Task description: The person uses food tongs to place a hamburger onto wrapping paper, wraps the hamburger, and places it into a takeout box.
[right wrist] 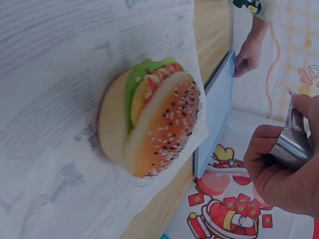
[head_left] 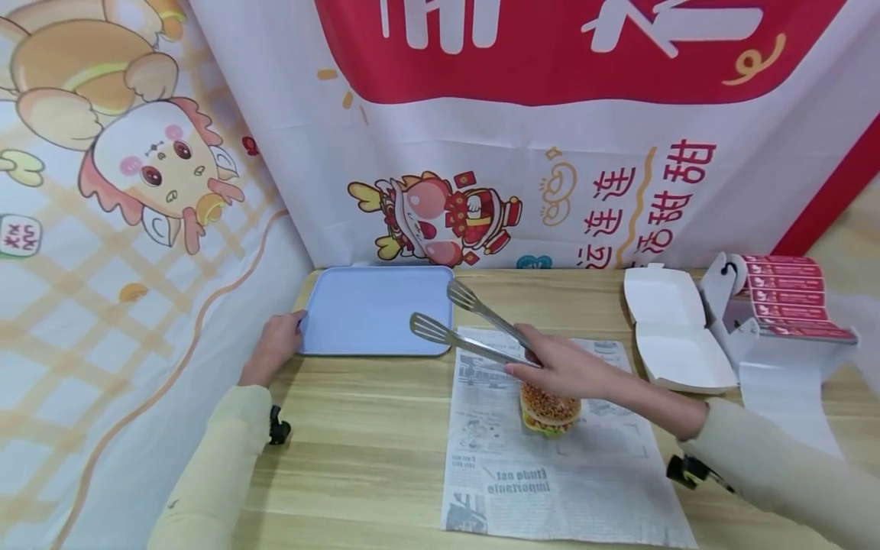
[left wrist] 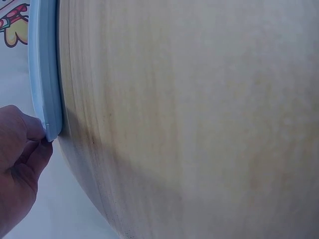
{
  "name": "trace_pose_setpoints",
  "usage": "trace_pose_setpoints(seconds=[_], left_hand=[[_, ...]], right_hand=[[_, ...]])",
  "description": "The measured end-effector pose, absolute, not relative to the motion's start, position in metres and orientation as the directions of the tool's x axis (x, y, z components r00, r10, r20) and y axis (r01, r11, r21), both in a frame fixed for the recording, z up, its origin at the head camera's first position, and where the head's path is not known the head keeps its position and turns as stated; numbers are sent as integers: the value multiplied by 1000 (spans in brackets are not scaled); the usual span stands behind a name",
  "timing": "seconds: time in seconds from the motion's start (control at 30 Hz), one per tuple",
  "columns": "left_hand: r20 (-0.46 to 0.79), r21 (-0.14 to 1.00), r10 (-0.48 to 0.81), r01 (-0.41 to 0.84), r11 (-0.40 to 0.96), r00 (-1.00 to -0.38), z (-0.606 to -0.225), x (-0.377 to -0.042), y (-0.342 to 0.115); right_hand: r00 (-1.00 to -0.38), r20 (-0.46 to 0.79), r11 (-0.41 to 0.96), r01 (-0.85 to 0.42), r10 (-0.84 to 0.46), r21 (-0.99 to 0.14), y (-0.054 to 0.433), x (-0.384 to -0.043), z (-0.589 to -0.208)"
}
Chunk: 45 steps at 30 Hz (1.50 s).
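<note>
At its left edge, a light blue rectangular tray (head_left: pixel 378 309) is pinched between the thumb and fingers of my left hand (head_left: pixel 273 345). The left wrist view shows that grip on the tray's corner (left wrist: pixel 46 74) close up. My right hand (head_left: pixel 571 368) holds metal tongs (head_left: pixel 474 345), their slotted ends spread apart and pointing toward the tray, nothing between them. Below the right hand, a sesame-topped hamburger (head_left: pixel 550 410) with lettuce and filling lies on newsprint-patterned paper (head_left: pixel 571 504). In the right wrist view the whole hamburger (right wrist: pixel 162 122) shows, apart from the tongs (right wrist: pixel 294 145).
An opened white takeaway box (head_left: pixel 677 355) lies right of the paper. Beyond it stands a dispenser with a roll of red printed labels (head_left: pixel 787 286), its white strip trailing down. Printed cloth walls (head_left: pixel 309 153) border the wooden table (head_left: pixel 357 428) at back and left.
</note>
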State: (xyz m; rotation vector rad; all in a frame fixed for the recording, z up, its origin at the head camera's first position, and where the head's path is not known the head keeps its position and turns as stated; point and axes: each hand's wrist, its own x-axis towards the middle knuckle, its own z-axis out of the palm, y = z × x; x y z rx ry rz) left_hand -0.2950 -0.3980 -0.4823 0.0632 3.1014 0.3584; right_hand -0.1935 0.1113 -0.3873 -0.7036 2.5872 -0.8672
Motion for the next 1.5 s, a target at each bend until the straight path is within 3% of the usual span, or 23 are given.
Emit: trace_pose_setpoints(seconds=[0.4, 0.77, 1.03, 1.5], left_hand=[[10, 223, 65, 66, 973, -998, -484, -294, -404], [-19, 235, 38, 33, 971, -999, -490, -290, -405], [34, 224, 93, 98, 970, -995, -487, -296, -405], [8, 230, 85, 84, 969, -996, -485, -298, -405]], right_hand=[[-810, -159, 652, -320, -565, -688, 55, -239, -380], [-852, -248, 720, -197, -462, -665, -2, -272, -387], [-900, -281, 763, -81, -332, -642, -42, -286, -393], [-972, -218, 514, 141, -91, -846, -119, -279, -444]])
